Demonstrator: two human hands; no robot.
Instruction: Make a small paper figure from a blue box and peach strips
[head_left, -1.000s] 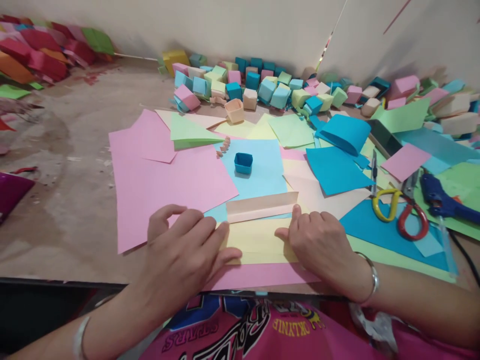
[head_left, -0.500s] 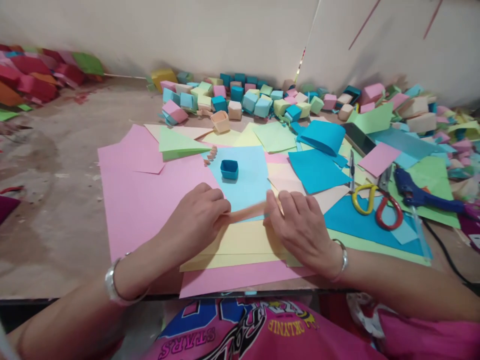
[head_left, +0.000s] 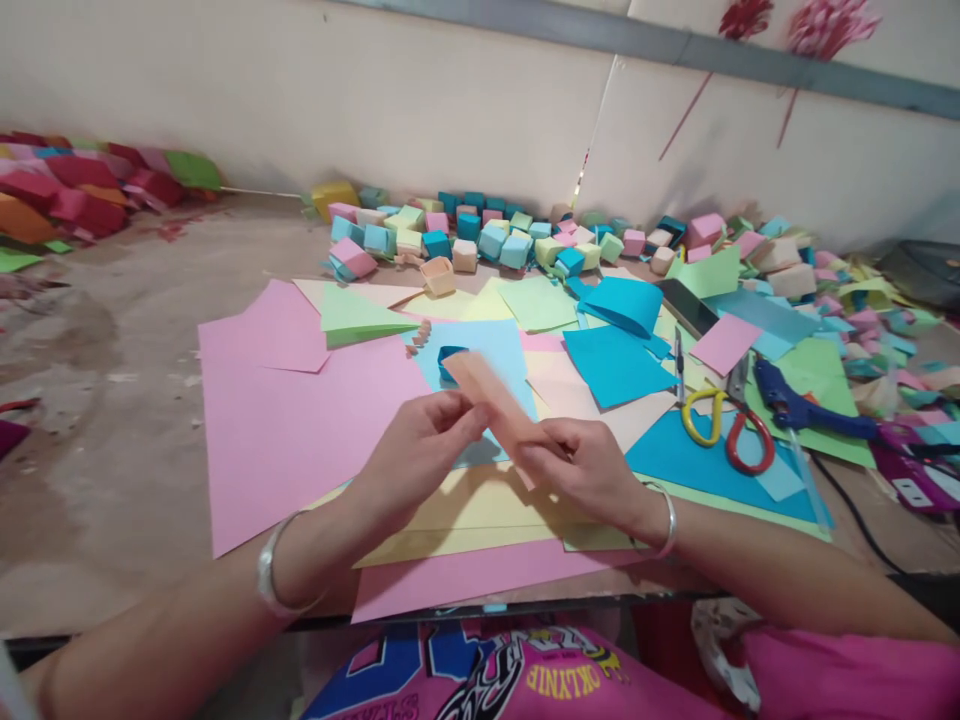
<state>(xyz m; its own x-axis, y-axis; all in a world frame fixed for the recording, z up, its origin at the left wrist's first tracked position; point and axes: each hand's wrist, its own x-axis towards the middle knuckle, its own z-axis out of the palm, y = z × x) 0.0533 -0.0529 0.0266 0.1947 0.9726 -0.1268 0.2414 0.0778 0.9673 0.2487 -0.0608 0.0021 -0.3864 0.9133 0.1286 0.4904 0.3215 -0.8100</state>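
A peach paper strip [head_left: 495,398] is held up between my two hands, slanting from upper left to lower right. My left hand [head_left: 429,440] pinches its left edge, thumb against the paper. My right hand [head_left: 581,465] grips the strip's lower right end with the fingers curled. Behind the strip, a small dark blue paper box [head_left: 448,362] stands on a light blue sheet [head_left: 480,335], partly hidden. Yellow paper [head_left: 450,505] and a pink sheet [head_left: 465,585] lie below my hands.
Scissors [head_left: 739,440] with yellow and red handles, a craft knife [head_left: 679,365] and a blue glue gun [head_left: 810,405] lie at right. Small paper boxes [head_left: 465,240] line the wall. A phone [head_left: 686,306] sits among papers. A large pink sheet [head_left: 300,430] spreads at left.
The peach strip has been lifted and turned from near level to a steep slant, its broad face showing. My hands have come closer together. The camera view has tilted upward.
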